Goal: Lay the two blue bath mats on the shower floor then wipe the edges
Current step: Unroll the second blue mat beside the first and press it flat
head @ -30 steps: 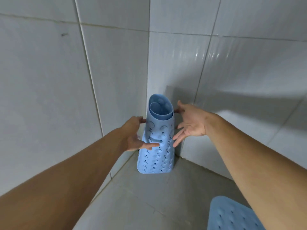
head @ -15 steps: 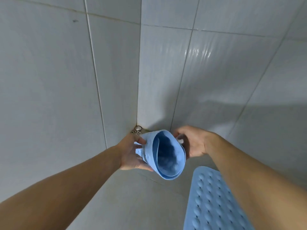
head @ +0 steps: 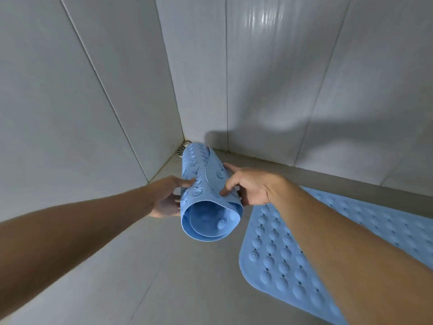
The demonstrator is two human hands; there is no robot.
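Observation:
A rolled blue bath mat (head: 206, 195) with suction-cup bumps and small holes is held in the air above the shower floor (head: 164, 277), its open end facing me. My left hand (head: 167, 198) grips the roll's left side. My right hand (head: 248, 186) holds its right side, the thumb pinching the loose outer flap. A second blue bath mat (head: 285, 261) lies flat on the floor at the right, partly hidden under my right forearm.
Grey-white tiled walls (head: 93, 102) meet in a corner just behind the roll. A round metal floor drain (head: 182, 148) sits in that corner. Bare floor tiles stretch to the left of the flat mat.
The roll stood upright in the corner; both hands took hold of it, lifted it and tipped it toward me. The view has dropped, showing more of the flat mat.

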